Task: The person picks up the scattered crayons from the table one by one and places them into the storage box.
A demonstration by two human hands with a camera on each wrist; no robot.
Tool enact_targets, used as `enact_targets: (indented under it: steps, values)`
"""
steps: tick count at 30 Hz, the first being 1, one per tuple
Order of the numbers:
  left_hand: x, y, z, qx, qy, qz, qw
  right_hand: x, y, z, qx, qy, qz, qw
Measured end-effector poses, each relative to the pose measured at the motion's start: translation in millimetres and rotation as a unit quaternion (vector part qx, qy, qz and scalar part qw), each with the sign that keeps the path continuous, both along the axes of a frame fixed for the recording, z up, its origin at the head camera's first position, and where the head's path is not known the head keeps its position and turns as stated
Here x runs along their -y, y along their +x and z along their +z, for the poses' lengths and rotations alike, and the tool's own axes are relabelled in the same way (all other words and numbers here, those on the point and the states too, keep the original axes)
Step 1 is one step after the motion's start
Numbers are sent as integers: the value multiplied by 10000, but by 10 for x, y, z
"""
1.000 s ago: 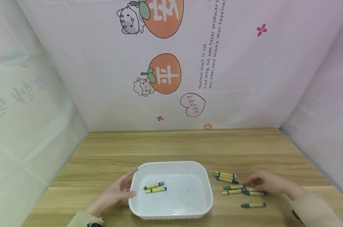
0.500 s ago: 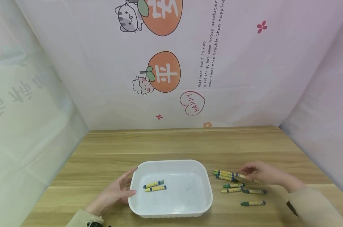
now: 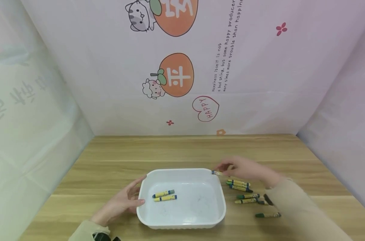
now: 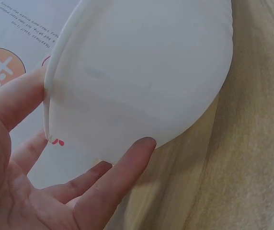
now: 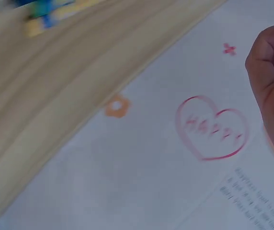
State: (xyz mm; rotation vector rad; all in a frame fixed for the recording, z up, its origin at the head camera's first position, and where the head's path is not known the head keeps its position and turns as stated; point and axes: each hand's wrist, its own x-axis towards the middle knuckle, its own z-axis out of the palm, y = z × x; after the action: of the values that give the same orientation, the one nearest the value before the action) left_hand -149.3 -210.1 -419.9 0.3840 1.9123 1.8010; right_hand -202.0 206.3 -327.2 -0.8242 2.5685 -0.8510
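A white plastic tray (image 3: 182, 222) sits on the table, two yellow-wrapped crayons (image 3: 165, 198) lying in its left half. My left hand (image 3: 122, 202) grips the tray's left side, thumb over the rim; in the left wrist view its other fingers (image 4: 122, 172) rest along the outer wall. Above the tray's far right corner, my right hand (image 3: 241, 169) pinches a crayon (image 3: 217, 173) with a blue band at its end. The right wrist view catches only part of that hand (image 5: 273, 81) at the edge.
Right of the tray lie several crayons (image 3: 239, 188) in a cluster, others (image 3: 247, 201) just nearer, and a dark green crayon (image 3: 268, 215) apart, closest to me. A printed cloth wall (image 3: 254, 110) stands along the table's back edge.
My right hand lifted a crayon from the group on the right and carried it left to the tray's far right corner. My left hand stayed on the tray.
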Motion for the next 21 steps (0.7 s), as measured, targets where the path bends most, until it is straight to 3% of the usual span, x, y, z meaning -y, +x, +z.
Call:
enact_targets:
  steps: [6, 8, 11, 21]
  values:
    - [-3, 1, 9, 39, 24, -20, 10000, 665, -21, 176, -105, -44, 639, 9979]
    - [-3, 4, 5, 52, 1, 2, 10000, 879, -34, 202, -260, -25, 978, 9949]
    - [-5, 5, 0, 82, 6, 10, 10000, 1162, -28, 193, -301, 86, 1171, 9926]
    - [-7, -7, 0, 89, 156, -11, 9998, 1669, -56, -199, 184, 511, 1142, 9920]
